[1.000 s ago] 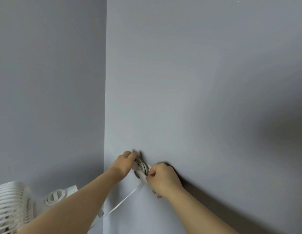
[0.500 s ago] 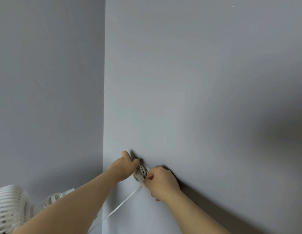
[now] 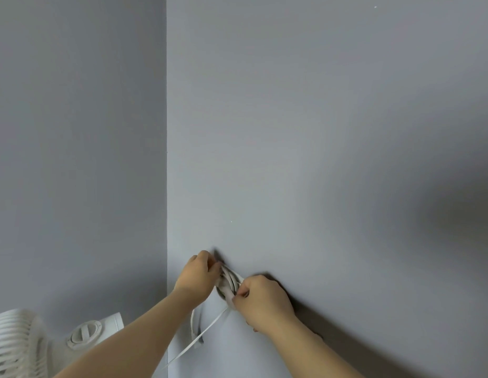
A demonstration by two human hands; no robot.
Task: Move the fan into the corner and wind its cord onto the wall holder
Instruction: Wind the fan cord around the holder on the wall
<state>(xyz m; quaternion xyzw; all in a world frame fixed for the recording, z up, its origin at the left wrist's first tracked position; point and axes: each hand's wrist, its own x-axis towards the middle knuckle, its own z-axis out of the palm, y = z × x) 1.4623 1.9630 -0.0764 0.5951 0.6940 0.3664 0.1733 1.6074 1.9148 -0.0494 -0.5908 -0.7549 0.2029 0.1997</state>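
While both hands worked at the wall holder [image 3: 226,291], the main risk looked like slack. The left hand [image 3: 198,272] pressed its fingertips on the top of the wound coils; the right hand [image 3: 260,301] pinched the cord [image 3: 210,327] just below the bundle. If either grip eased, the turns could likely spring off, since the holder itself was almost wholly buried under cord and its lip could not be made out. A loose loop hung beneath the left wrist, and one free strand ran down toward the corner; a tug there might drag the coils. The fan [image 3: 24,342] stood low at left, near the corner, partly hidden by the left forearm. Bare grey walls [image 3: 319,132] otherwise; nothing blocked the hands.
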